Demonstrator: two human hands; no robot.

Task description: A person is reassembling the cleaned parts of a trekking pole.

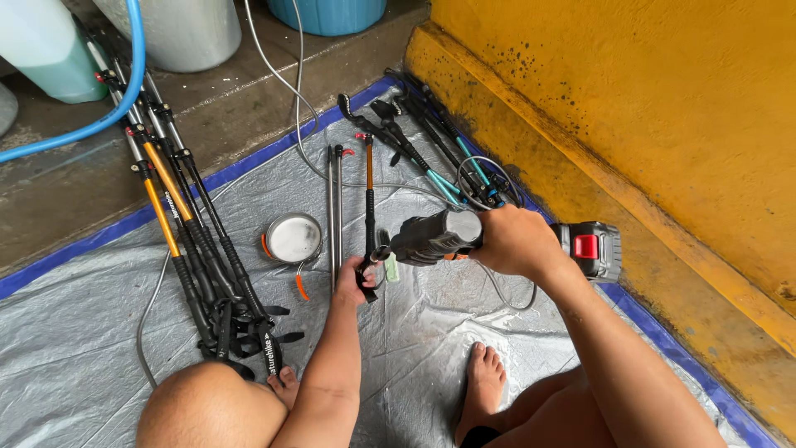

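Note:
My right hand [516, 241] grips a dark cordless power tool [435, 236] with a grey battery pack and red button [590, 248] behind my wrist. The tool's nose points left at the lower end of a black and orange trekking pole section [370, 199]. My left hand [351, 280] pinches that pole end right at the tool's tip. A small pale green piece [391, 269] hangs just under the tool's nose. I sit on a silver tarp [83, 332] with blue edging.
A bundle of black and orange trekking poles [195, 241] lies at left. More poles with teal parts [431, 158] lie against the yellow wall [647, 99]. A round metal lid [293, 238], two thin metal rods [333, 207], a blue hose [124, 91] and my bare feet are nearby.

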